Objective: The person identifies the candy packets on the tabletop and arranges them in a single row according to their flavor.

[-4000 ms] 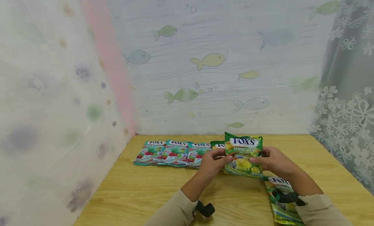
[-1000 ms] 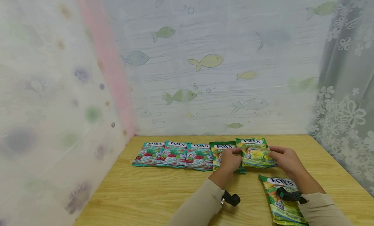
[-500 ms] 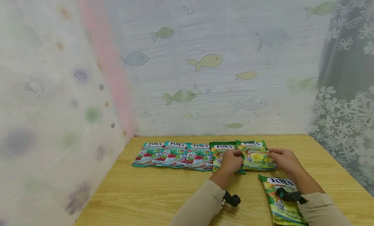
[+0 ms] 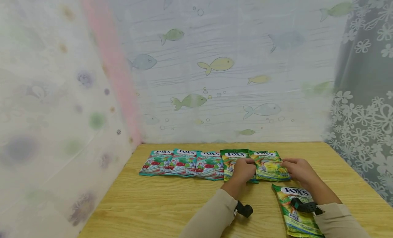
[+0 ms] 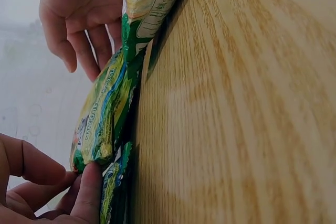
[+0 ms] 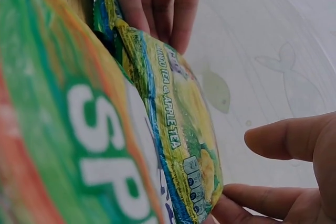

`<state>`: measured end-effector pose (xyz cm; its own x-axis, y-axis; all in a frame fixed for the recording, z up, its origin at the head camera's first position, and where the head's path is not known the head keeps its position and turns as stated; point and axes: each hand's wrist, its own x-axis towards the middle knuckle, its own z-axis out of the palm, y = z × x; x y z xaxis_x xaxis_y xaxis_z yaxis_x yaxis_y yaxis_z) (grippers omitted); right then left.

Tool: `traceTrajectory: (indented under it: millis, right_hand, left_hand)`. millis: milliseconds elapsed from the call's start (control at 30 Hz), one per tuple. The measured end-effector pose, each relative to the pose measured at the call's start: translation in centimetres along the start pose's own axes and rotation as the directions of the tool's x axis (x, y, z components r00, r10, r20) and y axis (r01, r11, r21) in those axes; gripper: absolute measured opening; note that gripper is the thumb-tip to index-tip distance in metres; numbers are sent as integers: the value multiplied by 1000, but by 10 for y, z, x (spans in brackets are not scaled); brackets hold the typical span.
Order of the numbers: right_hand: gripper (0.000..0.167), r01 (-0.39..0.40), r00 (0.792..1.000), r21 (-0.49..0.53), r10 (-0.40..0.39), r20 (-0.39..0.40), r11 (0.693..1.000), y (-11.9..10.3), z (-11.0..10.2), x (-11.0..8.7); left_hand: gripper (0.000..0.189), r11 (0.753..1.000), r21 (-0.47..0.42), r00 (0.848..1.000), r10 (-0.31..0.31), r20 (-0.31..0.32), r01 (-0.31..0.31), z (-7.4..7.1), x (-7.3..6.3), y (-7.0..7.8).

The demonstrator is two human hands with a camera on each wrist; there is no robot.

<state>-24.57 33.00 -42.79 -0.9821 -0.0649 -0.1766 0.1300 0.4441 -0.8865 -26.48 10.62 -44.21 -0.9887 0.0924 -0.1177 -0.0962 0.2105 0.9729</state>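
Observation:
A green-and-yellow Fox's Spring Tea candy bag (image 4: 270, 168) lies at the right end of a row on the table. My left hand (image 4: 244, 170) pinches its left edge, with finger and thumb at the bag's corner in the left wrist view. That hand partly covers the neighbouring Spring Tea bag (image 4: 228, 163). At the right edge, my right hand (image 4: 302, 170) touches the bag with extended fingers; its thumb (image 6: 278, 137) stands apart from the bag in the right wrist view. Another Spring Tea bag (image 4: 296, 215) lies nearer me, partly under my right wrist.
Three teal Mint Blossom bags, including one (image 4: 208, 166) beside the green bags, continue the row leftward with overlapping edges. They lie on a wooden table (image 4: 147, 204). A fish-patterned covering (image 4: 190, 77) hangs behind it, and a flowered curtain (image 4: 365, 139) is at right.
The held Spring Tea bag went from raised in both hands down to the row's right end, uncovering the bag beside it. Over the last second it settled slightly lower; my right thumb came off it.

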Motion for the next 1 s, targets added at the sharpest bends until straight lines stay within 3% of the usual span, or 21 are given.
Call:
traceTrajectory:
  millis: [333,1000]
  right_hand:
    - [65,-6,1000,11,5,14,1000,0,0,-5]
    - [62,3,999,44,-5,48,999,2,-1,-4]
  left_hand:
    - [37,999,36,1000,-13,13,12,1,1,1]
    - [31,999,-12,999,-35,4,35,0,2,0]
